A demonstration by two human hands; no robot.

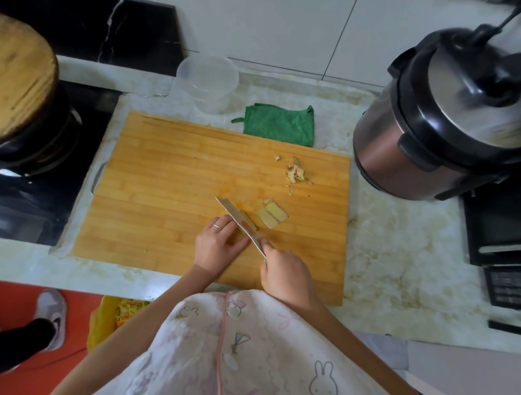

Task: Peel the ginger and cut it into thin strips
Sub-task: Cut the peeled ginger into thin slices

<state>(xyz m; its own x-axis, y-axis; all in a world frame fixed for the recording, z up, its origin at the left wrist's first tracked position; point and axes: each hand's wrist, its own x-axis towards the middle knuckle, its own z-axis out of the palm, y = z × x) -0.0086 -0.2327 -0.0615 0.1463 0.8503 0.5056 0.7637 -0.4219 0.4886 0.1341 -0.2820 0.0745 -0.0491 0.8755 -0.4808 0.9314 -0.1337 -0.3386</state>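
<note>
Desk (401, 233): pale marble top. It carries a wooden board, a cooker (435, 130) at the far right, a green cloth (279, 125) and a clear tub (207, 81) behind the board.
Board (164, 178): lies in the middle of the desk, and all the ginger is on its right half.
Right hand (285, 273): wrapped around the handle of the knife, near the board's near edge.
Left hand (218, 243): fingers stretched out and close together, their tips against the left side of the blade. Whether a piece of ginger lies under them cannot be told.
Knife (237, 220): blade slants away to the far left, its edge down on the board.
Ginger slices (272, 212): a few flat yellow pieces, overlapping, just right of the blade.
Peel scraps (296, 172): a small heap farther back on the board, apart from the slices.
Progress: the peeling looks done and the ginger is cut into flat slices. No thin strips show yet, so the fine cutting is probably still to come.
</note>
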